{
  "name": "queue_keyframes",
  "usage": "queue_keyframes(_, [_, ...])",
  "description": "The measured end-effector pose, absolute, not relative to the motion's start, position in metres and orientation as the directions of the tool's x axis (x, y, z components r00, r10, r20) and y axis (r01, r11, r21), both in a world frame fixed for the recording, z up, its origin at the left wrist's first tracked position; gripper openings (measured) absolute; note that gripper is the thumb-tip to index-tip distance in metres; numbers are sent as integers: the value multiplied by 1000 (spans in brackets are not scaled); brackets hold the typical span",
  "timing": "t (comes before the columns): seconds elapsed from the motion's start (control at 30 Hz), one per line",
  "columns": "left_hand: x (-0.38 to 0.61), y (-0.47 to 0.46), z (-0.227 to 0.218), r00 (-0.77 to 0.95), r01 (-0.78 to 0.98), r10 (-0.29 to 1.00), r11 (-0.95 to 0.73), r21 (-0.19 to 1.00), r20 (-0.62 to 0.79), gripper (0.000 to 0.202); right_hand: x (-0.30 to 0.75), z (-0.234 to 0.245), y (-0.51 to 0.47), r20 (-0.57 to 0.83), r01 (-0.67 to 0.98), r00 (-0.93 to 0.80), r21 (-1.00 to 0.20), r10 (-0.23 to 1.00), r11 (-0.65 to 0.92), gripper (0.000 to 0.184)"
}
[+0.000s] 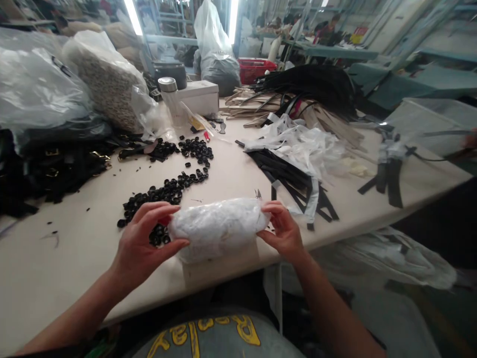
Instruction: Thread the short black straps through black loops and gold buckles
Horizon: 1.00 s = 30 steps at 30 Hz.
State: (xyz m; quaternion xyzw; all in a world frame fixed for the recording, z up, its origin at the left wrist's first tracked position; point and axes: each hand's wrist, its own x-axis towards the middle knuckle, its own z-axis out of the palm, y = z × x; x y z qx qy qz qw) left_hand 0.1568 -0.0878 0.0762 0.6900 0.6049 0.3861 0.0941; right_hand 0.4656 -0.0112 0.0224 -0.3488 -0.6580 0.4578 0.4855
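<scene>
A white bundle wrapped in clear plastic lies crosswise at the table's front edge, between my two hands. My left hand grips its left end, thumb below and fingers above. At the right end, my right hand pinches the plastic between thumb and fingers. What is inside the wrapping cannot be made out. Many small black rings lie loose just beyond my left hand, some partly hidden by it. A small pair of snips rests behind the bundle, near my right hand.
Black strips and white plastic scraps are heaped to the right. Black straps with buckles and full plastic bags stand on the left. A glass bottle and a white box are at the back.
</scene>
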Motion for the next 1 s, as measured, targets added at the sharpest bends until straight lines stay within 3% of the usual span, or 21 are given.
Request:
queue_keyframes(0.17, [181, -93, 84, -23, 739, 923, -243, 628, 385, 42, 478, 19, -37, 329, 86, -249, -929, 911, 359, 37])
queue_keyframes(0.37, [187, -80, 92, -30, 480, 1000, 18, 877, -4, 47, 480, 26, -42, 362, 71, -243, -919, 900, 389, 21])
queue_keyframes(0.5, [190, -69, 98, -37, 324, 991, 135, 936, -130, 35, 476, 21, -36, 358, -12, -226, -931, 906, 365, 20])
queue_keyframes(0.6, [196, -57, 98, -130, 262, 984, 152, 953, -122, 29, 471, 19, -33, 378, -11, -148, -925, 914, 381, 29])
queue_keyframes(0.7, [200, -47, 97, -177, 202, 980, 130, 971, -95, 25, 471, 15, -34, 446, 95, 17, -892, 895, 443, 37])
queue_keyframes(0.77, [201, -42, 96, -172, 143, 980, 127, 982, -101, 22, 472, 10, -35, 436, 125, 33, -894, 899, 429, 49])
queue_keyframes(0.9, [205, -37, 97, -155, 14, 984, 86, 996, -83, 20, 469, -7, -26, 242, 34, -149, -968, 959, 250, 86])
queue_keyframes(1.0, [211, -34, 100, -122, 19, 992, -10, 1000, 12, 19, 461, -13, -16, 67, 79, -212, -993, 975, 85, 79])
